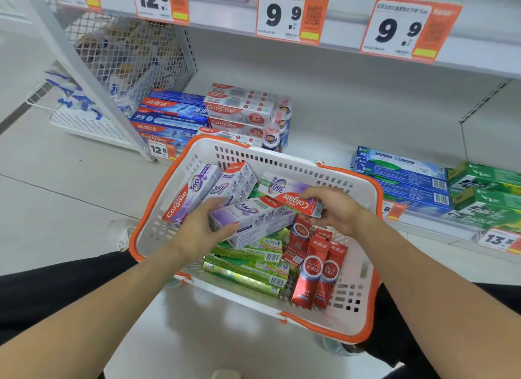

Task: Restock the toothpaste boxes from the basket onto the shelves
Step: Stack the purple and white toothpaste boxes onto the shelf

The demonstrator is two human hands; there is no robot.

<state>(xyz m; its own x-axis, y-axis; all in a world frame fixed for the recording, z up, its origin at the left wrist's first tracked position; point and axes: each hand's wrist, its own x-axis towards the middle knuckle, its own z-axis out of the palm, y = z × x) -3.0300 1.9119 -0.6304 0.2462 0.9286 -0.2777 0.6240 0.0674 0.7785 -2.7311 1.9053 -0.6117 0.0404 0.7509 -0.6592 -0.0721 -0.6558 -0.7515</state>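
A white basket [349, 308] with orange handles stands on the floor in front of the bottom shelf [324, 119]. It holds purple Colgate 360 boxes [194, 192], green boxes [248, 268] and red boxes [318, 274]. My left hand [197, 232] grips the end of a purple 360 box [262, 220] lying across the pile. My right hand [335, 209] holds another 360 box [296, 195] by its red Colgate end, near the basket's far side. Both hands are inside the basket.
Blue and red-white Colgate boxes [180, 119] are stacked at the shelf's left, with small bottles [277, 127] beside them. Blue boxes [406, 178] and green boxes [487, 195] lie at the right. The shelf's middle is bare. A wire rack [79, 116] stands at left. My knees flank the basket.
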